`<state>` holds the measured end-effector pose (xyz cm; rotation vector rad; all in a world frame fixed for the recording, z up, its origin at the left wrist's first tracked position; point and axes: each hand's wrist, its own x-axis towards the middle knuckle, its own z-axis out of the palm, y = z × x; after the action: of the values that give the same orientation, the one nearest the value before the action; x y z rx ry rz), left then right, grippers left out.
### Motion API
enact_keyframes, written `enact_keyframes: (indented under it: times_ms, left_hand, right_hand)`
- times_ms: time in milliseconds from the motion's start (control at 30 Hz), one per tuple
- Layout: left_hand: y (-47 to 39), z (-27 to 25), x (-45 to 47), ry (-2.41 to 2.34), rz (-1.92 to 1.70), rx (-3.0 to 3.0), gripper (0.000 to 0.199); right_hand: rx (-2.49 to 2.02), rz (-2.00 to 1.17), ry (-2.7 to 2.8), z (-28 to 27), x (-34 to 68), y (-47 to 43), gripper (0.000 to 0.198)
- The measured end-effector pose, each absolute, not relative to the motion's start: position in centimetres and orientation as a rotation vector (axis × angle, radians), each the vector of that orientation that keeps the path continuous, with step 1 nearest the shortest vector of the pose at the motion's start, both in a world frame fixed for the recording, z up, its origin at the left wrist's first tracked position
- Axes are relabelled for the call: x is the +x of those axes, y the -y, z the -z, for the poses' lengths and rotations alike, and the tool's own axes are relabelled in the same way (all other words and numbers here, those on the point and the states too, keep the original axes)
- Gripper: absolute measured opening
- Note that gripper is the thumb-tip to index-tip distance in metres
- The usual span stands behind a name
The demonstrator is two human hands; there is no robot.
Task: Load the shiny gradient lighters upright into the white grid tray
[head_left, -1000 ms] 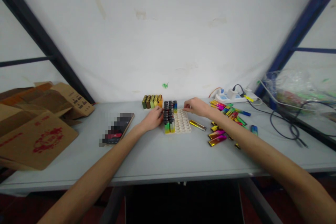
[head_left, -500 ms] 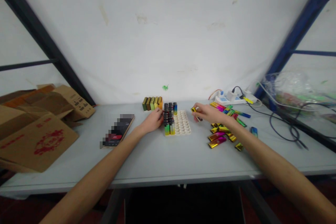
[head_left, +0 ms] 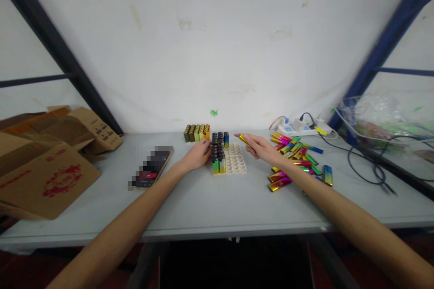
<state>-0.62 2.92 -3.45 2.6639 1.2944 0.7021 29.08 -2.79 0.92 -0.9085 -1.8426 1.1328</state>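
A white tray [head_left: 236, 165] with rows of round holes stands mid-table. Its left part holds several upright lighters [head_left: 219, 156] with black tops and shiny coloured bodies; the holes on the right show bare. My left hand [head_left: 200, 154] is closed at the tray's left edge, fingertips partly hidden beside the lighters. My right hand [head_left: 259, 148] pinches a gold, shiny lighter [head_left: 244, 140], tilted, just above and right of the tray's back right corner. A pile of loose metallic lighters [head_left: 294, 151] in several colours lies under and beyond my right forearm.
A block of upright lighters [head_left: 197, 132] stands near the wall. To the left are a phone-like device [head_left: 154, 169], partly pixelated, and an open cardboard box [head_left: 64, 176]. A power strip [head_left: 301, 126], black cable [head_left: 375, 171] and plastic bag [head_left: 376, 113] occupy the right.
My right hand has moved slightly left toward the tray with the lighter, which now points up and left. My left hand stays at the tray's edge.
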Motion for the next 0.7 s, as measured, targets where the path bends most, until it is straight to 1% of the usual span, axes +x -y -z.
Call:
enact_keyframes:
  times_ms: [100, 300, 467, 533, 633, 700]
  left_hand:
    - [-2.9, 3.3, -0.6, -1.287, -0.699, 2.655, 0.01]
    - [-2.6, 3.0, -0.6, -1.29, -0.704, 2.642, 0.01]
    - [-2.5, 2.9, -0.7, -1.268, -0.717, 2.634, 0.01]
    - [-2.5, 2.9, -0.6, -1.264, -0.724, 2.635, 0.01]
    - [-2.4, 2.8, -0.5, -1.284, -0.712, 2.637, 0.009]
    - [-2.4, 2.8, -0.4, -1.287, -0.707, 2.63, 0.009]
  right_hand:
    - [-0.92, -1.132, 1.822, -0.7, 29.2, 2.7, 0.053]
    - [-1.003, -0.819, 1.755, -1.2, 29.2, 2.9, 0.044]
    - [-0.97, -0.747, 1.812, -1.2, 29.1, 2.6, 0.045]
    - [-0.944, -0.824, 1.783, -1.1, 28.9, 2.8, 0.044]
    - [-0.824, -1.06, 1.737, -0.9, 28.4, 3.2, 0.041]
    - [-0.778, -1.106, 1.726, -0.9, 28.1, 3.4, 0.04]
